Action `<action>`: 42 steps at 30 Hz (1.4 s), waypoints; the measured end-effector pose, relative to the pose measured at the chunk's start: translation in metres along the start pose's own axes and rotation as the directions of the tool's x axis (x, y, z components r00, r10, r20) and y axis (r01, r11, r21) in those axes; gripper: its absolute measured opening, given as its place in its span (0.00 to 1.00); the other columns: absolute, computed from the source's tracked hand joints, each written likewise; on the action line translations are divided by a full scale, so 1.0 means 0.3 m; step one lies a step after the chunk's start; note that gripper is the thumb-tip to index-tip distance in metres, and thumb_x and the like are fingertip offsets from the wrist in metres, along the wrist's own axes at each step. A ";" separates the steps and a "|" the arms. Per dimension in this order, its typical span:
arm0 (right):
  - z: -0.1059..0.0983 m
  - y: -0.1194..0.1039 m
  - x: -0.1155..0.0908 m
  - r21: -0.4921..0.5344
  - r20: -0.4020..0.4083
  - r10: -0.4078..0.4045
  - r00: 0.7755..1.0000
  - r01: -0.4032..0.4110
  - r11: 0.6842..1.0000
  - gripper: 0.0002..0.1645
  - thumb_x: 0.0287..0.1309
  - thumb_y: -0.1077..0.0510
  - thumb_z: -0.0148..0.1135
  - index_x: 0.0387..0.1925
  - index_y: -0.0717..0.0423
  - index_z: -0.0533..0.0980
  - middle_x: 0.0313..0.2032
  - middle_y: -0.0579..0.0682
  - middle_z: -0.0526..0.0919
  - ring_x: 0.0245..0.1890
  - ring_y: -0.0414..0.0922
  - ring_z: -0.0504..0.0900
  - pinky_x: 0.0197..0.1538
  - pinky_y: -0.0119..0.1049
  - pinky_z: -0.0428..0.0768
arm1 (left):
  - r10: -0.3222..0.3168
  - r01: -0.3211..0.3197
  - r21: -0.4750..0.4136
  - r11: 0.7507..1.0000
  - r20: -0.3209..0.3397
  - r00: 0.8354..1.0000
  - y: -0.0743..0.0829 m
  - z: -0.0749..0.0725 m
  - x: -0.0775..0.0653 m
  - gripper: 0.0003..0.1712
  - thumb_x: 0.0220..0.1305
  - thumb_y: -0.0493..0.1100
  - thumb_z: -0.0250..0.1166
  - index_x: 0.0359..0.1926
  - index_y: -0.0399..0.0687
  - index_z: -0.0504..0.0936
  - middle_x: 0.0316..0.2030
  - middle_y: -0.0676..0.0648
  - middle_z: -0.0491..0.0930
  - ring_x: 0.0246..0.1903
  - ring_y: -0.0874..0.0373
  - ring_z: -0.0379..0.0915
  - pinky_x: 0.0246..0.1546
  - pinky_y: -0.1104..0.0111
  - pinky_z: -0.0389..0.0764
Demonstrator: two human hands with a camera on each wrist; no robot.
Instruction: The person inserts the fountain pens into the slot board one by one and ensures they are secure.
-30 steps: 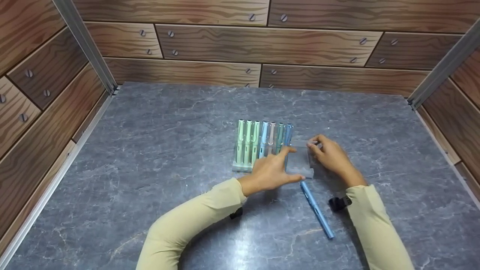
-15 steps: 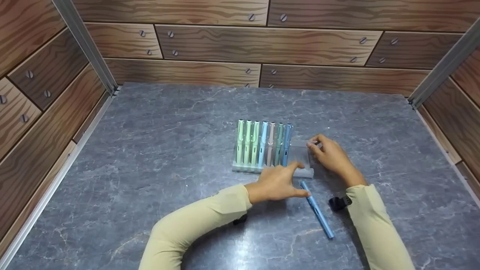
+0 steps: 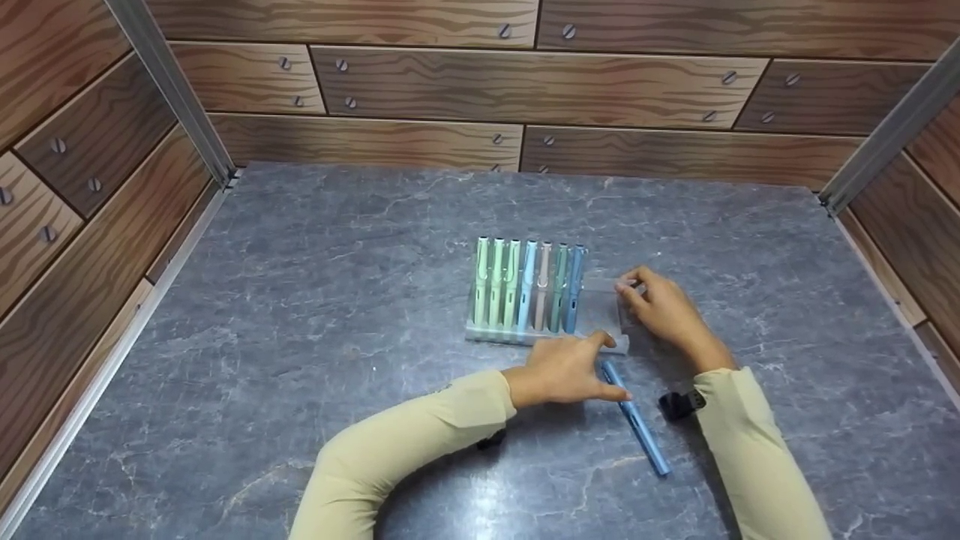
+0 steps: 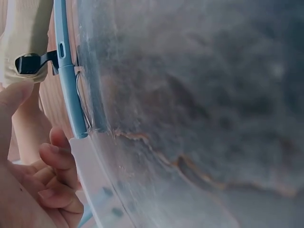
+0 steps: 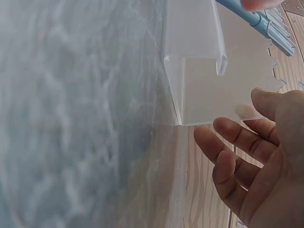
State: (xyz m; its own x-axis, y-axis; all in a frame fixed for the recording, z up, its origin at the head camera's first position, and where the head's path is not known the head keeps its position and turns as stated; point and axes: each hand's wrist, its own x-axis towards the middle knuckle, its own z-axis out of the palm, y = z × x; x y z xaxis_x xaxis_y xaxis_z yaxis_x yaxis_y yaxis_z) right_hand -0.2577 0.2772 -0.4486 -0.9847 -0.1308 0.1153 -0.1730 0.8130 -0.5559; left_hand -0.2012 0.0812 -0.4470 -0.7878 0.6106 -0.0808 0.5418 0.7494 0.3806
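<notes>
A clear acrylic pen stand (image 3: 600, 311) in the head view holds a row of pens in its left and middle part. Three are light green pens (image 3: 496, 292); the others are a light blue, a greyish pink, a dark green and a blue pen (image 3: 575, 289). My right hand (image 3: 664, 307) pinches the stand's right edge; in the right wrist view the thumb (image 5: 267, 102) is before the panel. A loose blue pen (image 3: 645, 435) lies aslant in front of the stand. Over its upper part hovers my left hand (image 3: 564, 371), thumb and forefinger spread apart.
The grey marbled tabletop (image 3: 337, 262) stretches around the stand. Wood-patterned walls (image 3: 420, 90) enclose the back and both sides, with metal strips at the corners. A small black wrist camera (image 3: 681, 405) sits at the right sleeve.
My left hand has come off the front of the pens in the stand and moved down and right to the loose pen. The right hand has stayed at the stand's edge.
</notes>
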 end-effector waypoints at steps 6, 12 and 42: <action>-0.001 0.000 0.001 -0.002 0.001 0.008 1.000 -0.008 1.000 0.18 0.71 0.50 0.49 0.48 0.60 0.74 0.38 0.59 0.83 0.34 0.49 0.81 0.40 0.43 0.75 | -0.015 0.016 0.038 0.999 -0.009 1.000 0.015 0.012 0.018 0.45 0.45 0.78 0.63 0.61 0.63 0.71 0.29 0.57 0.79 0.23 0.63 0.71 0.16 0.71 0.68; -0.005 -0.005 0.002 0.002 0.028 0.032 0.999 -0.032 0.999 0.20 0.71 0.48 0.49 0.49 0.61 0.73 0.37 0.59 0.83 0.33 0.47 0.81 0.38 0.41 0.75 | -0.018 0.020 0.099 0.995 -0.015 1.000 0.033 0.019 0.034 0.45 0.44 0.81 0.61 0.57 0.60 0.73 0.25 0.57 0.77 0.21 0.63 0.69 0.15 0.71 0.67; 0.001 0.000 0.003 0.008 0.000 0.002 1.000 -0.002 1.000 0.18 0.70 0.50 0.51 0.48 0.61 0.74 0.35 0.58 0.83 0.28 0.41 0.78 0.37 0.39 0.74 | -0.074 0.071 0.098 0.993 0.029 0.997 0.008 0.032 0.036 0.31 0.41 0.78 0.66 0.37 0.63 0.78 0.23 0.61 0.74 0.23 0.63 0.70 0.21 0.67 0.68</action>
State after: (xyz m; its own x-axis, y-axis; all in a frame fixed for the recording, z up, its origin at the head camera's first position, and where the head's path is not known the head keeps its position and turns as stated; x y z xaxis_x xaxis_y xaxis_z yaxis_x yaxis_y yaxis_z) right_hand -0.2586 0.2770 -0.4487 -0.9850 -0.1289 0.1144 -0.1712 0.8086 -0.5629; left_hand -0.2055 0.0922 -0.4558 -0.8172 0.5603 -0.1353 0.5104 0.8125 0.2817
